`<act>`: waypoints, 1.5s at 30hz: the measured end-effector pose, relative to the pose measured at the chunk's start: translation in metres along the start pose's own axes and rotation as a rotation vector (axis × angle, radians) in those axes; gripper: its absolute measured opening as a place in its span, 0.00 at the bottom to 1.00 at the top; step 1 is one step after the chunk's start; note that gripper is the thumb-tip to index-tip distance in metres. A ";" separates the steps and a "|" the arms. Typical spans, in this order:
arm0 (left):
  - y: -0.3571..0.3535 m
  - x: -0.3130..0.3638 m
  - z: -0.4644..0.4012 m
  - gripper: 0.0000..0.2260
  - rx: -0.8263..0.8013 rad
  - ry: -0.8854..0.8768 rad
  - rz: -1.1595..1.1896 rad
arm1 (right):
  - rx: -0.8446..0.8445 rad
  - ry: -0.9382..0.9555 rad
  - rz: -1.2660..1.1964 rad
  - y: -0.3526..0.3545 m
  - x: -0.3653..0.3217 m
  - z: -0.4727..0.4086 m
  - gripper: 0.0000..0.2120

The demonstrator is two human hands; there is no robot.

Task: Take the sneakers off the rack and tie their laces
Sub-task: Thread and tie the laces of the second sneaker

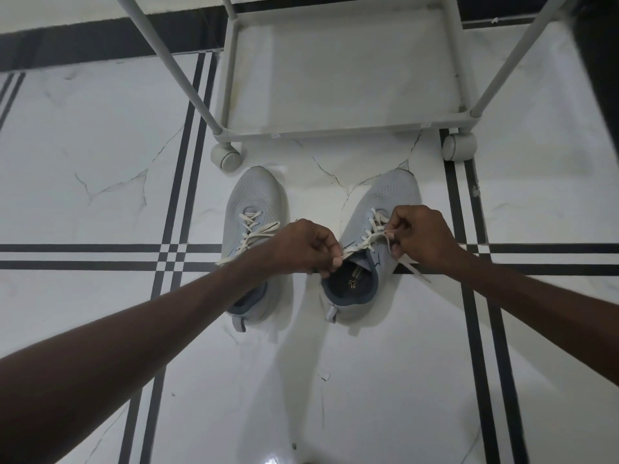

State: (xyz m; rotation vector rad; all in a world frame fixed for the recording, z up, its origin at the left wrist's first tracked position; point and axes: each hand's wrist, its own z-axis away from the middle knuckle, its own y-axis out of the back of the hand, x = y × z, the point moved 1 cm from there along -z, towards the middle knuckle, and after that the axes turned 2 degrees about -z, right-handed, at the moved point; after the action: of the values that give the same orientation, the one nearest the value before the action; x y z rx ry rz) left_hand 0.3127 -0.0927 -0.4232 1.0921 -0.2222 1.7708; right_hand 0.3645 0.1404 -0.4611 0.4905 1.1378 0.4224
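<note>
Two pale grey sneakers with cream laces stand side by side on the floor, toes pointing at the rack. The left sneaker (252, 209) has loose laces trailing over its side, and my left forearm hides its heel part. Over the right sneaker (385, 199) both hands work the laces (375, 236). My left hand (306, 246) pinches one lace end by the shoe's opening. My right hand (420, 237) pinches the other strand at the shoe's right side, and a free lace tail hangs below it.
A light grey wheeled rack (335, 127) stands just beyond the shoes, its bottom shelf bare, with castors (226, 155) close to the toes. The floor is glossy white marble tile with black stripe lines (100, 256). A dark object (599, 61) fills the top right corner.
</note>
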 end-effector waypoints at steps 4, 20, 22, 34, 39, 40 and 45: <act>-0.001 0.005 -0.001 0.05 -0.012 -0.012 -0.090 | 0.011 0.077 0.030 0.001 -0.007 -0.009 0.11; -0.024 0.005 0.013 0.11 0.165 -0.078 -0.120 | 0.008 0.217 0.264 0.000 -0.005 -0.034 0.05; -0.030 0.008 0.017 0.12 0.211 -0.132 -0.189 | 0.006 0.218 0.259 -0.001 -0.005 -0.037 0.05; -0.014 0.007 0.026 0.14 0.321 -0.133 -0.419 | 0.073 0.207 0.270 0.006 -0.017 -0.010 0.11; 0.091 -0.039 0.051 0.27 0.484 0.297 -0.619 | -0.118 -0.263 -0.068 0.001 -0.005 0.037 0.48; 0.104 -0.053 0.057 0.34 0.362 0.477 -0.544 | -0.223 -0.311 -0.106 -0.006 -0.004 0.043 0.56; 0.073 -0.098 0.075 0.27 0.110 0.589 -0.012 | -0.192 -0.302 -0.007 -0.028 -0.007 0.041 0.50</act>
State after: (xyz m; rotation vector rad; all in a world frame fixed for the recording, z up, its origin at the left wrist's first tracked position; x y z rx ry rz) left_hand 0.3048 -0.2351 -0.4312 0.6005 0.2434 2.0280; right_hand 0.4018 0.1073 -0.4577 0.3673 0.7990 0.4312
